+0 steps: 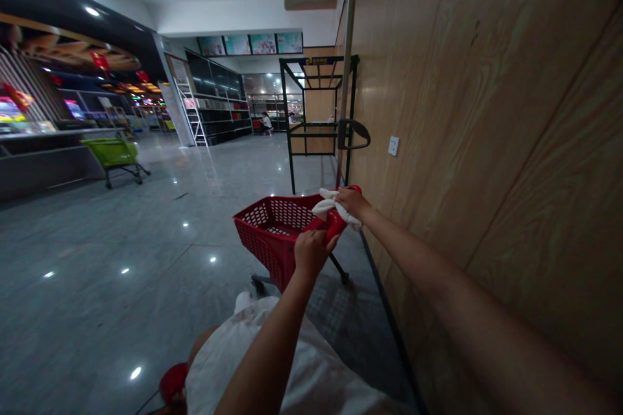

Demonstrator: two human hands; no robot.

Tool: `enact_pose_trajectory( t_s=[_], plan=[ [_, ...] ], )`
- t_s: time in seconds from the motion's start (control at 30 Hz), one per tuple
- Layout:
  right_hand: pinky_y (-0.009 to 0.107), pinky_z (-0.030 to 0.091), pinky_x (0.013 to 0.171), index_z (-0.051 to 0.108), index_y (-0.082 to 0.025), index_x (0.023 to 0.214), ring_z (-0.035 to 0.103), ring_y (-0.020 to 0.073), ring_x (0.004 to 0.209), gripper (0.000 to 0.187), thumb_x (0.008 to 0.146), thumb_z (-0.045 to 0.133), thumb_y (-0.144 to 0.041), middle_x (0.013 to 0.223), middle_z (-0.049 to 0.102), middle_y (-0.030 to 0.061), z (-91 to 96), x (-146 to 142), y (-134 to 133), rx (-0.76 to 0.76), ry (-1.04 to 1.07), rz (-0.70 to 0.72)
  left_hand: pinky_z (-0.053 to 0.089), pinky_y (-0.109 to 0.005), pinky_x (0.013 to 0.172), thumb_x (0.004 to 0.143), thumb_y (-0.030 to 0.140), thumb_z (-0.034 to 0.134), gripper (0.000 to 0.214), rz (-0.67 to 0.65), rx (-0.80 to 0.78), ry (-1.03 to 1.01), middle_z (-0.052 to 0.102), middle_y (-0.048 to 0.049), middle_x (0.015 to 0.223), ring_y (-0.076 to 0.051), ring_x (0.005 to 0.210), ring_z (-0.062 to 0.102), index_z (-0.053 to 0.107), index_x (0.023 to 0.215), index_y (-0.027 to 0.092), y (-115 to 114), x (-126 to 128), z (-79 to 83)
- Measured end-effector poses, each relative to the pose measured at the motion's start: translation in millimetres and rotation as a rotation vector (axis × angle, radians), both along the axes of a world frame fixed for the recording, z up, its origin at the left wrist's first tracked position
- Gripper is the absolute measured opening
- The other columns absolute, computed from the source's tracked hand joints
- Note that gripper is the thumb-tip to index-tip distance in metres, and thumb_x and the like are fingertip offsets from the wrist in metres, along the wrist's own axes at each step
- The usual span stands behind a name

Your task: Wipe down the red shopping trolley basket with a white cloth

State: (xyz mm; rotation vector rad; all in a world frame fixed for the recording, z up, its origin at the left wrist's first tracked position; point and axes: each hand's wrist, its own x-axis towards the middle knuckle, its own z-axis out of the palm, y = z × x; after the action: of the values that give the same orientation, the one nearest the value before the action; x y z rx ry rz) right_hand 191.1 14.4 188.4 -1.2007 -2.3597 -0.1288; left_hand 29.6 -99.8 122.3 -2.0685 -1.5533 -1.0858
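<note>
Standing over the red cart [272,233], parked at the right edge of the floor [146,240], just beside the wood-panelled wall [487,142]. Wrapping the left hand [310,251] round the near end of the handle [335,227], fingers closed tight on the red bar. Reaching the right hand [351,200] across to the far end of that bar, fingers folded down over the white cloth [325,207], pinning it against the plastic. Rubbing the handle, by the look of it, with the cloth bunched and one tail trailing off below the wrist.

Doing this well, probably meaning bearing down through the left hand, stopping the wheels from rolling off on that glossy tile. Also gathering the loose tail into the palm and spreading a flat face of cloth against the bar. Curling it right round, covering the underside too and not just the top. Working from the wall end toward the left hand, then shifting the grip rather than skipping the patch underneath it. Minding the right elbow, running close along the wall below the socket [393,145]. Noting a green cart [113,152] well apart at the far left edge of the floor, and a black shelf frame [316,110] beyond the basket.
</note>
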Motion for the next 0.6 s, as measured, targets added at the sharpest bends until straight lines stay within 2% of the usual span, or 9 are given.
enact_pose_trajectory(
  t_s=[0.1,0.2,0.27,0.4,0.5,0.6],
  plan=[
    [0.034,0.042,0.098,0.070,-0.014,0.105,0.057,0.0229,0.113,0.027,0.092,0.048,-0.022,0.122,0.062,0.0125,-5.6,-7,-14,0.004,-0.043,0.055,0.041,-0.028,0.068,0.085,0.048,0.054,0.035,-0.021,0.004,-0.004,0.068,-0.0067,0.069,-0.017,0.068,0.061,0.068,0.072,0.019,-3,-6,1.2],
    [0.036,0.037,0.103,0.070,-0.022,0.108,0.052,0.0217,0.120,0.028,0.093,0.048,-0.031,0.126,0.061,0.0067,-17.9,-16,-32,0.047,-0.113,0.239,0.041,-0.028,0.069,0.085,0.047,0.055,0.033,-0.049,0.018,-0.011,0.070,-0.0072,0.072,-0.018,0.070,0.061,0.069,0.078,0.018,-5,-11,3.0],
    [0.039,0.032,0.107,0.068,-0.025,0.112,0.047,0.0216,0.125,0.030,0.094,0.046,-0.034,0.127,0.060,0.0050,-21.8,-15,-34,0.056,-0.134,0.297,0.041,-0.028,0.069,0.084,0.046,0.056,0.031,-0.069,0.024,-0.010,0.070,-0.0069,0.073,-0.017,0.070,0.061,0.070,0.079,0.018,-6,-13,3.6],
    [0.039,0.032,0.106,0.064,-0.023,0.119,0.045,0.0214,0.127,0.034,0.096,0.040,-0.031,0.129,0.059,0.0064,-14.7,0,-12,-0.019,-0.078,0.144,0.041,-0.028,0.068,0.085,0.044,0.056,0.030,-0.077,0.021,-0.011,0.069,-0.0051,0.069,-0.016,0.067,0.061,0.070,0.076,0.019,-8,-14,3.7],
    [0.033,0.034,0.103,0.067,-0.017,0.112,0.051,0.0198,0.120,0.033,0.095,0.041,-0.027,0.121,0.063,0.0086,-7.5,9,8,-0.083,-0.066,0.069,0.042,-0.028,0.069,0.085,0.044,0.057,0.030,-0.072,0.014,-0.018,0.069,-0.0051,0.071,-0.016,0.068,0.061,0.070,0.077,0.019,-8,-13,3.2],
    [0.030,0.036,0.100,0.070,-0.016,0.102,0.056,0.0203,0.111,0.031,0.093,0.045,-0.031,0.112,0.067,0.0084,-6.8,10,16,-0.073,-0.079,0.052,0.043,-0.028,0.072,0.085,0.045,0.057,0.030,-0.085,-0.015,-0.028,0.070,-0.0054,0.074,-0.017,0.071,0.062,0.071,0.081,0.019,-8,-13,2.7]
  ],
)
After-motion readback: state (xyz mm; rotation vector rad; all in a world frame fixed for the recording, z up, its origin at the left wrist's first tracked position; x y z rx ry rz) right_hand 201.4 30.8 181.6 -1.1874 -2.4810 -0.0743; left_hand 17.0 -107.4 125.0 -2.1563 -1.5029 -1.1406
